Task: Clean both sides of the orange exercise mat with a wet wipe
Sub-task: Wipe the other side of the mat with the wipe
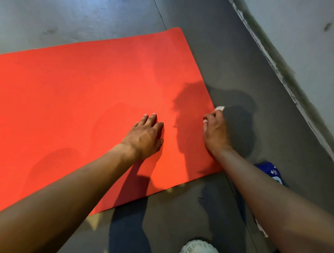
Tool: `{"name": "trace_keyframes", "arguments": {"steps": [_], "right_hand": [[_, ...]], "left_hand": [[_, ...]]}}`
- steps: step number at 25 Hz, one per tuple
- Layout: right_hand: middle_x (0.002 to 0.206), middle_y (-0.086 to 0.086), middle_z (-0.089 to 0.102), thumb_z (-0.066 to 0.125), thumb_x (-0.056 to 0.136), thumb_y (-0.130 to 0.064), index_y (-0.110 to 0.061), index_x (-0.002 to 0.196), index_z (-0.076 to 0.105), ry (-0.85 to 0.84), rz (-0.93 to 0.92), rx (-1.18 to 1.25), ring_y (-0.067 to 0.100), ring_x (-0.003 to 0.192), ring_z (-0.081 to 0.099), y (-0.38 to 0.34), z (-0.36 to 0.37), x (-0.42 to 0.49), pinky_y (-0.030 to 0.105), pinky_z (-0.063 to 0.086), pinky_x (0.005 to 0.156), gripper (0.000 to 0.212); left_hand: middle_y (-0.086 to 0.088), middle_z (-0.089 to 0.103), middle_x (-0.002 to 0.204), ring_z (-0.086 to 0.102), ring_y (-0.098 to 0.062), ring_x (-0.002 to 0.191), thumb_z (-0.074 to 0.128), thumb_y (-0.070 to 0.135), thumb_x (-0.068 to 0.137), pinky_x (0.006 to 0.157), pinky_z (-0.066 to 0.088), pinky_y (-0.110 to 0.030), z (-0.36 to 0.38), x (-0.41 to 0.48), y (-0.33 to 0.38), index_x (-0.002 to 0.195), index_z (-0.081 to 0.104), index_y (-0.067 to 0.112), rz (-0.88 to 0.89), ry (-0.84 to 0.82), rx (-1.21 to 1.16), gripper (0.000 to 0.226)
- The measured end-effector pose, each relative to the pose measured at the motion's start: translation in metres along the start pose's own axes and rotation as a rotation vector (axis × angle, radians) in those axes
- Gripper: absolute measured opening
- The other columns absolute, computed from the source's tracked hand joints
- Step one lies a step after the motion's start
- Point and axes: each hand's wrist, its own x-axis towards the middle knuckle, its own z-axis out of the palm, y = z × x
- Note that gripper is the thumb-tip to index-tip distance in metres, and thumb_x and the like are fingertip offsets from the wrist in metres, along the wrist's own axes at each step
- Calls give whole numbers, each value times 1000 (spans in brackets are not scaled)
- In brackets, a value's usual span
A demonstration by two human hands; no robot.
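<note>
left hand (145, 138) flat, fingers straight, on the flat orange foam exercise mat (76, 93); right hand (215, 129) curled round a white wet wipe (219, 108) at its edge

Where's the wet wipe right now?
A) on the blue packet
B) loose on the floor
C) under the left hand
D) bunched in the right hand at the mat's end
D: the right hand curls round the white wipe at the end edge of the orange mat; the left hand lies flat on the mat.
</note>
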Motion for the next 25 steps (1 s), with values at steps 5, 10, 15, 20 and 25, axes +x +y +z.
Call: {"name": "trace_keyframes", "arguments": {"steps": [5,10,15,20,25], "right_hand": [[100,15,59,55,91,-9,-8,100,66,27,14,70,36,93,56,-20,8,-27,45,45,85,14],[98,11,59,54,91,-16,-12,98,62,-90,-344,-49,30,88,52,-29,3,-56,45,46,81,12],[98,22,57,56,86,-11,-4,89,58,49,97,-144,41,90,53,7,-12,-27,49,40,80,8],[95,14,53,51,88,-15,-8,93,56,-97,-259,-1,35,89,54,-37,2,-72,45,44,91,10],[108,14,50,57,93,-15,-8,104,56,-21,-148,-13,32,89,56,-20,-5,-51,44,45,80,13]], "left_hand": [[-8,4,169,3,-30,155,51,41,101,123,20,-48,-4,0,-8,158,24,23,13,-41,-9,66],[-8,4,168,2,-31,155,51,41,100,123,19,-50,-4,-5,-1,156,27,21,-3,-44,-17,64],[-7,2,168,0,-33,155,56,54,95,121,19,-57,-2,-15,10,156,26,26,3,-91,-3,74],[-7,-8,168,-7,-33,155,55,57,94,121,15,-61,7,-22,14,159,15,32,57,-111,58,80],[-3,-10,169,-8,-29,155,54,59,94,122,13,-58,9,-19,10,159,13,35,56,-121,40,81]]}}
